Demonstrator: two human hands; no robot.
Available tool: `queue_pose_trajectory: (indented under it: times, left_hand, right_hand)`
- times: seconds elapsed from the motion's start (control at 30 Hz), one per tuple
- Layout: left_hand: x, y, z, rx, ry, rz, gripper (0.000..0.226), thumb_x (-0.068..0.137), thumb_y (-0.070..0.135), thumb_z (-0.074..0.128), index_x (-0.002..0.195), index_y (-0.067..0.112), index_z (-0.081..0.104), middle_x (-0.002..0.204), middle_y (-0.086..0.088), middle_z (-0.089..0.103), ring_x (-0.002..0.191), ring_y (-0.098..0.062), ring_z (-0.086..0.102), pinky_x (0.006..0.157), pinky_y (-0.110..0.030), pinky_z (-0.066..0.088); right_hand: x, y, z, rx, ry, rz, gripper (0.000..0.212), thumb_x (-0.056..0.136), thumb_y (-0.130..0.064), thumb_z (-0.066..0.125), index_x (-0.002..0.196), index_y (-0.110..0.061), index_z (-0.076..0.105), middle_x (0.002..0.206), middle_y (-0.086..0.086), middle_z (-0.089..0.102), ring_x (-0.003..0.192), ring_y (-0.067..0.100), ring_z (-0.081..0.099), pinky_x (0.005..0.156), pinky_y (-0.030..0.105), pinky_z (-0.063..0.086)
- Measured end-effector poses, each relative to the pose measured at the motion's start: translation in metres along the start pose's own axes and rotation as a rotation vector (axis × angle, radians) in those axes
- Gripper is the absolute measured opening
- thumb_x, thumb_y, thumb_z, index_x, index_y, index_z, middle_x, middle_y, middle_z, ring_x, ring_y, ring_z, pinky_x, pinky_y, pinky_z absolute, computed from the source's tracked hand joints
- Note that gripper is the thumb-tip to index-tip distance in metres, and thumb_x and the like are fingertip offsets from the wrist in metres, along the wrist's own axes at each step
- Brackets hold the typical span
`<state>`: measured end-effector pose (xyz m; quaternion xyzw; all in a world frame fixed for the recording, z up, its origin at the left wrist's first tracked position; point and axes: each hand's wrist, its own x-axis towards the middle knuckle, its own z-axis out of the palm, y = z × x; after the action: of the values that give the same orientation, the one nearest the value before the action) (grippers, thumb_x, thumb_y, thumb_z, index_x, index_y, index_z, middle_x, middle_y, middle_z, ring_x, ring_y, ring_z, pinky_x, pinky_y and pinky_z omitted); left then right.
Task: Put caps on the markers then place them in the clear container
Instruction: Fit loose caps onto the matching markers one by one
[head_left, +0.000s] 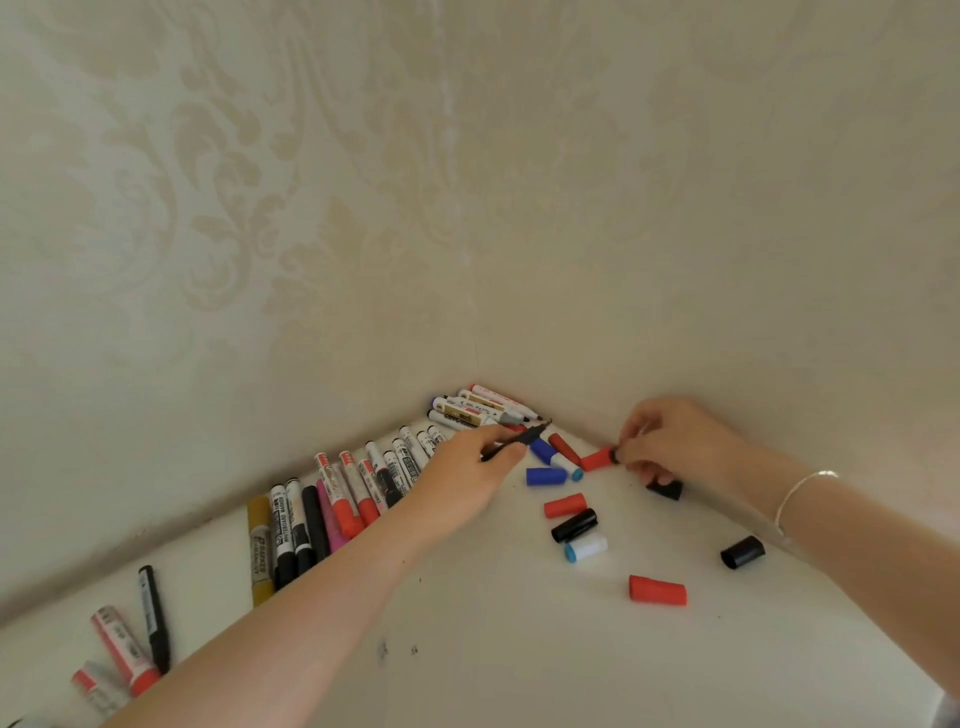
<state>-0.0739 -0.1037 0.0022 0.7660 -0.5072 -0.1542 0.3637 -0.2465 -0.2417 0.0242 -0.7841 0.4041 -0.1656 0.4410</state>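
— Scanning the desk (519, 649): where do the markers lie?
— In a row of markers (332, 499) along the wall, left of both hands.
— And the hands?
— The left hand (467, 467) pinches a thin black marker (514, 441), tip pointing right toward the right hand (670, 441), which pinches a small cap beside a red cap (597, 459). No clear container shows.

Loose plastic caps at right of frame: four red (657, 590), two blue (545, 476), three black (743, 552), two white with light-blue ends (585, 548). Markers along the wall at left and centre: too overlapped to count exactly. One silver bracelet (802, 486), right.
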Motion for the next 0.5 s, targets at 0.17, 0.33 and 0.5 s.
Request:
queue_pose_trajectory:
  times: [0.17, 0.33, 0.5]
  left_hand:
    - [0.006, 0.01, 0.016, -0.12, -0.055, -0.036, 0.022, 0.099, 0.023, 0.043, 0.113, 0.019, 0.06, 0.096, -0.01, 0.065, 0.069, -0.009, 0.053, 0.06, -0.022, 0.039]
    - [0.009, 0.022, 0.022, -0.274, -0.064, -0.063, 0.018, 0.1, 0.019, 0.044, 0.113, 0.02, 0.057, 0.082, 0.004, 0.064, 0.062, -0.004, 0.054, 0.051, -0.012, 0.038]
    - [0.013, 0.02, 0.022, -0.374, -0.025, -0.159, 0.016, 0.1, 0.015, 0.042, 0.106, 0.022, 0.055, 0.081, -0.001, 0.062, 0.063, -0.009, 0.052, 0.053, -0.02, 0.038]
  right_hand:
    - [-0.008, 0.02, 0.018, -0.479, -0.021, -0.135, 0.017, 0.079, -0.019, 0.069, 0.077, -0.019, 0.052, 0.078, -0.003, 0.055, 0.07, 0.015, 0.05, 0.054, 0.022, 0.037]
    - [-0.01, 0.017, 0.016, -0.544, -0.003, -0.18, 0.013, 0.086, -0.026, 0.064, 0.085, -0.015, 0.056, 0.093, 0.004, 0.062, 0.084, 0.022, 0.058, 0.065, 0.026, 0.043]
    - [-0.006, 0.015, -0.007, -0.473, 0.08, -0.16, 0.014, 0.088, -0.009, 0.052, 0.091, -0.017, 0.063, 0.094, 0.002, 0.062, 0.085, 0.019, 0.06, 0.07, 0.024, 0.045]
